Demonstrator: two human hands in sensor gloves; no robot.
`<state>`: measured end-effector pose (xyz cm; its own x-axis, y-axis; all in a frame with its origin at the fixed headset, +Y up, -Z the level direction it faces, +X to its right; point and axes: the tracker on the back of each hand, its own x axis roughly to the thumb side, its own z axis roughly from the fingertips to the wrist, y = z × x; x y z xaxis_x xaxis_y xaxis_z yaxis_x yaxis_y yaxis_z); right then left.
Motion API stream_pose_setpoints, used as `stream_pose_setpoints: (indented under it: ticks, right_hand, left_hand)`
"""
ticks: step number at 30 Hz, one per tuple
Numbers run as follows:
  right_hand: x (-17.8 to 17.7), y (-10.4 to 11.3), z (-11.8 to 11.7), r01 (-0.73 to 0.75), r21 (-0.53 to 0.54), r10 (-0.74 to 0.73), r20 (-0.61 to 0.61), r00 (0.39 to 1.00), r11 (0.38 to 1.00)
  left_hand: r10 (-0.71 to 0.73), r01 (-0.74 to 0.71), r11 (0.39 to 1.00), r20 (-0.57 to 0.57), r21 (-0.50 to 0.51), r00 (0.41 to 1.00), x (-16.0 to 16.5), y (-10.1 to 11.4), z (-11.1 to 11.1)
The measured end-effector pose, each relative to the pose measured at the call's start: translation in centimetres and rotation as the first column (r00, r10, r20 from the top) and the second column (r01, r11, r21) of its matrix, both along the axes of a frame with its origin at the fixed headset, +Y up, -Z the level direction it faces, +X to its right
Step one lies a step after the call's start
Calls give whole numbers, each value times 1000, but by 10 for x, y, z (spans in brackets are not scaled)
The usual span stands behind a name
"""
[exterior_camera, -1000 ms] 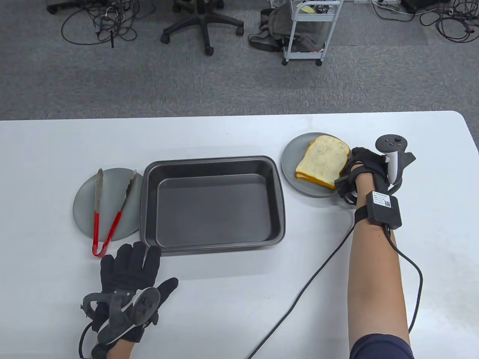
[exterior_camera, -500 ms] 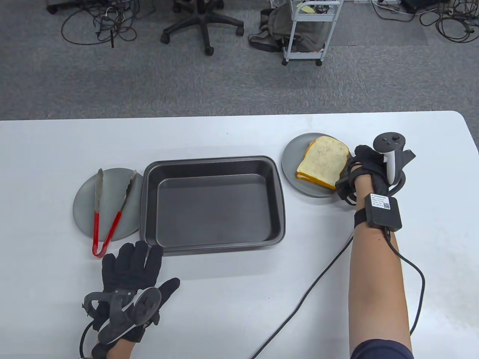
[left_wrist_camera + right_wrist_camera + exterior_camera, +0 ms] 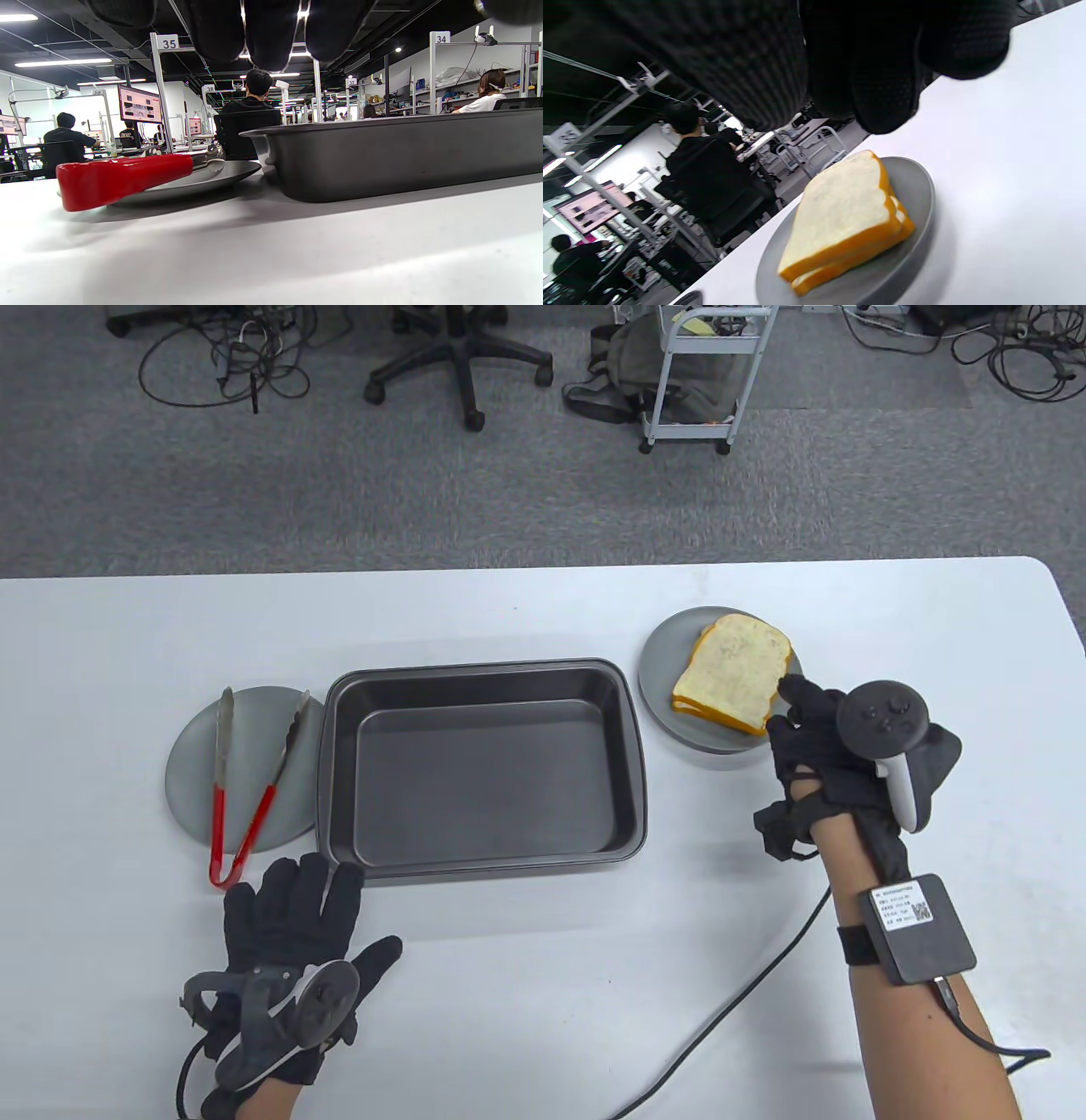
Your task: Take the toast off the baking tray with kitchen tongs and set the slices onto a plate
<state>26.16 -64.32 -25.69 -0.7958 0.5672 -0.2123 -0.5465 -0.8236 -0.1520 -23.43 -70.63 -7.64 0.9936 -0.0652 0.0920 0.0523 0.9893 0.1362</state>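
Hovering my right hand (image 3: 836, 755) just beside the plate (image 3: 657, 691), fingers loosely bent, holding nothing; 1 fingertip sits near the crust of the toast (image 3: 734, 670), and I can't tell if it touches. My left hand (image 3: 288, 916) lies flat on the counter (image 3: 509, 984), fingers straight and relaxed, empty, tips close to the red handle end of the tongs (image 3: 246, 780).

Toast: 2 slices stacked on the right plate, top 1 slightly skewed over the lower, seen clearly in the right wrist view (image 3: 840, 224). Baking tray (image 3: 484, 768) shows a bare bottom, so by my read the transfer looks done. Tongs rest open on a 2nd plate (image 3: 191, 780) left of the tray, handle end hanging off its rim.

Risks from here, as I judge it:
- Right hand is v. close to the stack; a careless sweep could clip the crust, slide the top slice off or shove the plate along the counter.
- My wrist cable (image 3: 738, 984) trails across the counter; a quick pull may drag it toward the tray edge.
- Left fingertips near the overhanging handle: a nudge there could tip the tongs off their plate w/ a clatter.
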Motion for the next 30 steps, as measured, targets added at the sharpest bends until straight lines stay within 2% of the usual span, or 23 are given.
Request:
stream_pose_setpoints:
  ticks: [7,16,23,30]
  right_hand:
    - [-20,8,69,-79,114,89,-86,992,990]
    - [-33,-2,141,-153,264,193,-131,972,952]
    - [-47,-20,173,-220,340,285,-156,946,914]
    - [-63,-40,182,-360,375,442,-160,883,854]
  left_hand:
    - [-9,9,1000,-5,15,1000,-1,2,2]
    - [-34,34,999,-18,28,999,-2,1,5]
    - [-50,51,998,-24,40,998,-2,1,9]
    - [-71,73,996,-37,52,997,-2,0,12]
